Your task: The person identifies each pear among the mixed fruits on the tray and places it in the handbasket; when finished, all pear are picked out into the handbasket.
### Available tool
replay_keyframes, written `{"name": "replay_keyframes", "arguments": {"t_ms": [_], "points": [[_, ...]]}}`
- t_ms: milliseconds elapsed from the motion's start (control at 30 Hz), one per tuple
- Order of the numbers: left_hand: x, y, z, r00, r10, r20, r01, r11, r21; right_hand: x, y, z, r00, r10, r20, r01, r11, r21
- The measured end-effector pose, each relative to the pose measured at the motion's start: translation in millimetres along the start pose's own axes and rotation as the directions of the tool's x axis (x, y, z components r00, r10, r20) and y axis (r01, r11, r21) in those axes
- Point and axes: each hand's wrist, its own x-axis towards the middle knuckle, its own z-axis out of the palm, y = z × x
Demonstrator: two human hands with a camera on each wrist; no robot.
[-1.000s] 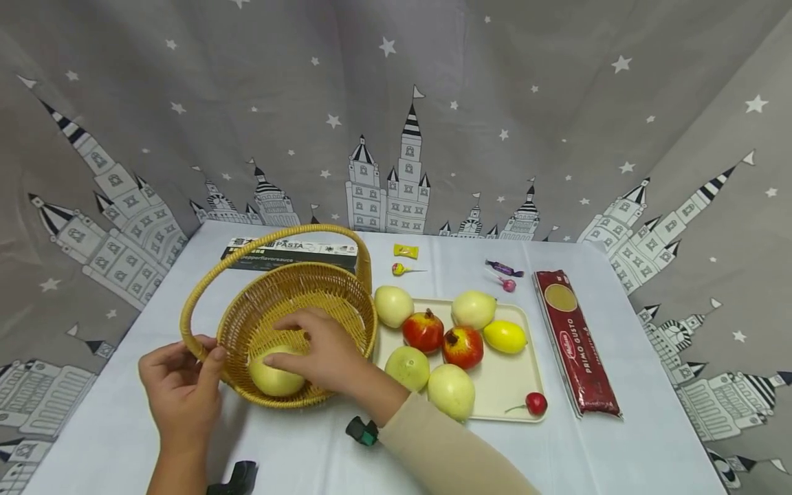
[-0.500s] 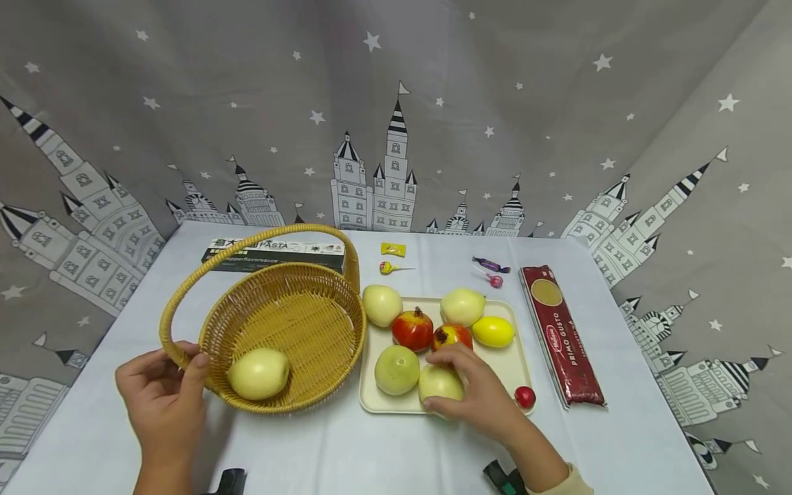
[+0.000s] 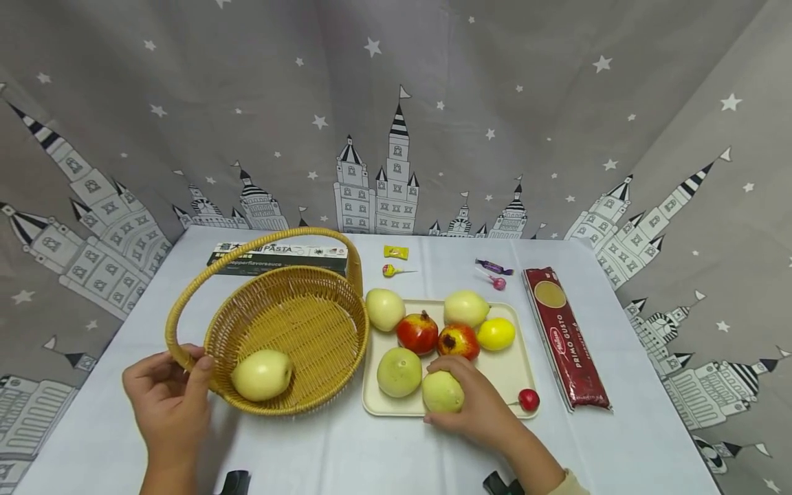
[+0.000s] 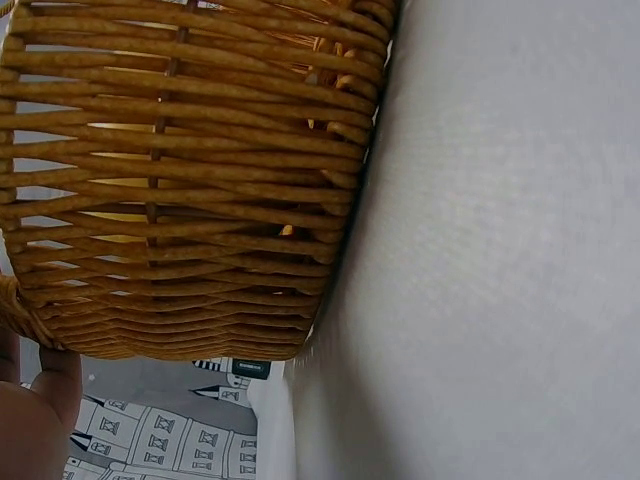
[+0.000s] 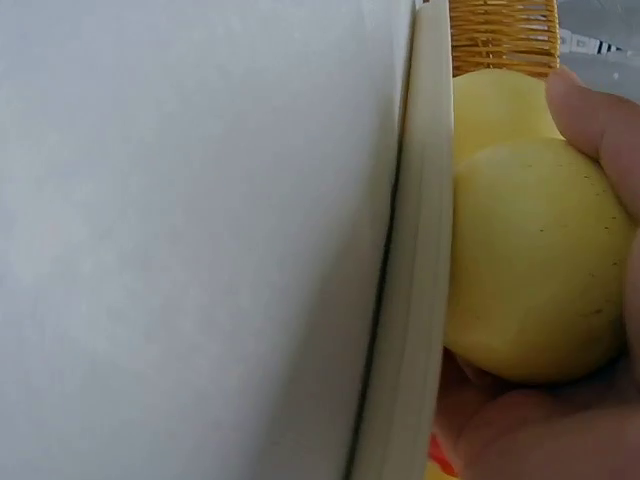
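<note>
My left hand (image 3: 170,405) grips the yellow wicker basket (image 3: 328,337) where its arched handle meets the rim on the left. One pale yellow-green fruit (image 3: 262,375) lies in the basket at the near left. Over the near edge of a cream tray (image 3: 501,385), my right hand (image 3: 479,405) has its thumb and fingers around another pale yellow-green fruit (image 3: 442,392). In the right wrist view this fruit (image 5: 540,260) shows dark specks, just past the tray rim. Beside it on the tray sits a greener round fruit (image 3: 399,372).
Two red pomegranates (image 3: 417,333), a lemon (image 3: 496,334), two more pale fruits (image 3: 467,308) and a cherry (image 3: 529,399) are on or at the tray. A red pasta pack (image 3: 568,340) lies to its right. Behind are a pasta box (image 3: 291,258), small candies (image 3: 396,252) and lollipops (image 3: 498,282).
My right hand has left the fruit in the basket, moved right to the tray and closed around another pale fruit. My left hand stays on the basket handle.
</note>
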Motion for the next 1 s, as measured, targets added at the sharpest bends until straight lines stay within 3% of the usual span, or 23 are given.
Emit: {"name": "replay_keyframes", "arguments": {"t_ms": [167, 300, 400, 533, 733, 867, 1000], "points": [[1.2, 0.4, 1.8, 1.0, 0.012, 0.012, -0.011, 0.999, -0.032, 6.7, -13.9, -12.4, 0.998, -0.044, -0.039, 0.047, 0.995, 0.093], [1.6, 1.1, 0.9, 1.0, 0.013, -0.001, -0.013, 1.0, -0.017, 25.8, -47.0, -22.7, 0.989, -0.14, -0.04, 0.145, 0.973, 0.182], [1.2, 1.5, -1.1, 1.0, 0.014, -0.005, -0.014, 1.0, 0.009, 45.0, -72.2, -17.5, 0.98, -0.194, -0.033, 0.197, 0.957, 0.211], [1.5, -0.5, -1.7, 1.0, 0.023, 0.008, -0.023, 0.999, -0.034, 69.9, -100.8, 6.2, 0.982, -0.188, -0.007, 0.182, 0.938, 0.294], [0.8, -2.5, 0.5, 1.0, 0.022, -0.001, -0.022, 0.998, -0.065, 100.9, -131.0, 54.6, 0.994, -0.1, 0.04, 0.073, 0.899, 0.432], [0.2, -2.2, 1.0, 1.0, 0.026, 0.004, -0.025, 0.997, -0.075, 114.7, -135.5, 84.8, 0.997, -0.062, 0.041, 0.041, 0.92, 0.391], [-1.6, -0.7, -0.1, 1.0, 0.023, -0.002, -0.023, 0.998, -0.051, 123.3, -132.5, 107.8, 0.996, -0.063, 0.067, 0.045, 0.967, 0.249]]}}
